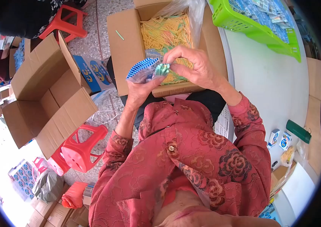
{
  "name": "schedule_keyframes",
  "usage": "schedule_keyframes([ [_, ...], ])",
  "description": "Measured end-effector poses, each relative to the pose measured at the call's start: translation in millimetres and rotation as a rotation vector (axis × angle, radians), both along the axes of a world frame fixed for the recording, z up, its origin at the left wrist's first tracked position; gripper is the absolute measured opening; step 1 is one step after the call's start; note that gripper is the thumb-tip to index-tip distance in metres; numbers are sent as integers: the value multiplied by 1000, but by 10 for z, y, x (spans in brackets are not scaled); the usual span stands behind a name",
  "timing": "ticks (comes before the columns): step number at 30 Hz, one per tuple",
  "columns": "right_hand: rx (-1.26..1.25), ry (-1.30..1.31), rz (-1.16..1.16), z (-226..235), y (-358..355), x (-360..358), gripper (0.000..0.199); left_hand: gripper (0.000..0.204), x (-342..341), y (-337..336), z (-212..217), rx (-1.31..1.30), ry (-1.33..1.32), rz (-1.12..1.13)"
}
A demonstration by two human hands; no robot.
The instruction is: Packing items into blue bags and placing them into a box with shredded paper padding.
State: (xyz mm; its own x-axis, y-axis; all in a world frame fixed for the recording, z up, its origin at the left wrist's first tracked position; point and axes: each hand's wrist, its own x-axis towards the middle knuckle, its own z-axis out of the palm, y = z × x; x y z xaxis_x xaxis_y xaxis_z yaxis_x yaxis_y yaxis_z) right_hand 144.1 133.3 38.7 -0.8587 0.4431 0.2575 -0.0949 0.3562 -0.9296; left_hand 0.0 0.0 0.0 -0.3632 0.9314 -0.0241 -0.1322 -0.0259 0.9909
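Observation:
My left hand (140, 90) is closed round a small plastic pouch (142, 69) with blue and white stripes. A bundle of thin green sticks (162, 70) shows at the pouch, end-on, beside my left thumb. My right hand (194, 67) has its thumb and bent forefinger at the pouch's edge, right by the stick ends; the exact pinch is partly hidden. Both hands are above an open cardboard box (214, 49) filled with loose thin yellow and green sticks (166, 34). One green stick (119, 35) lies on the box's left flap.
An open cardboard box (60, 85) stands to the left, near red plastic stools (81, 149). To the right, a white table (266, 83) bears a green basket (251, 32) of blue packets and a dark green bottle (298, 131). Another person sits at the upper left.

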Motion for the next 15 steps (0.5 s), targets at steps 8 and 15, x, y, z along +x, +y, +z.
schedule_keyframes([
  [8,-328,-36,92,-111,77,-125,18,29,-18,18,6,14,-81,60],
  [15,13,-475,57,-1561,676,-257,17,31,-86,-2,-121,34,-102,132],
])
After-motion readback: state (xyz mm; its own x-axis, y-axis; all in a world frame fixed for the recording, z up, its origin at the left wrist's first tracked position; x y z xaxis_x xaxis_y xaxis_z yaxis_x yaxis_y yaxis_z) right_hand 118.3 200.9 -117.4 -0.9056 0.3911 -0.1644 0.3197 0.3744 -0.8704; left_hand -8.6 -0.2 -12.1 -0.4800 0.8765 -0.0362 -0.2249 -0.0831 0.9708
